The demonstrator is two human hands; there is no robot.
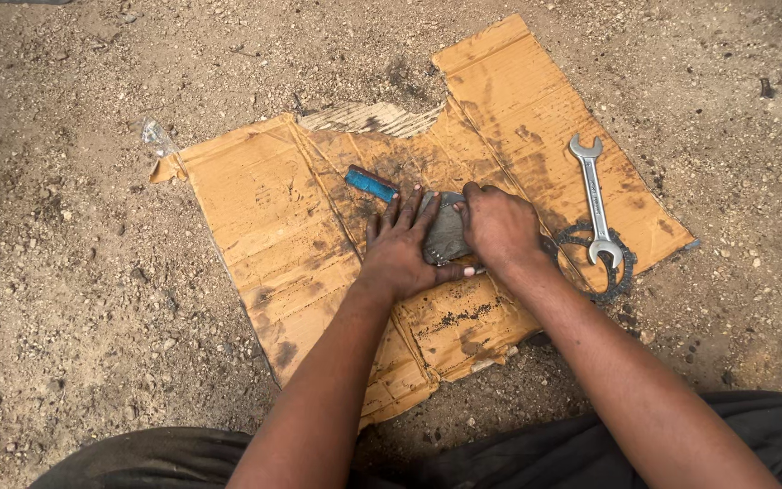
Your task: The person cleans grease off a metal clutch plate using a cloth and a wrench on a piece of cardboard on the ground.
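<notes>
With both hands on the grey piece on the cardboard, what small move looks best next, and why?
Probably keep the left hand pressing the grey piece flat while the right hand works its edge: both hands already rest on it, and the wrench lies apart.

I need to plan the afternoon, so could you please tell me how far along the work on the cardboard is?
Laid out: a wrench across a dark toothed ring and a small blue piece, all on stained cardboard. In hand: the left hand steadies a grey, grimy part while the right hand presses on it. The part looks dirty and the wrench lies unused, so work seems midway.
</notes>
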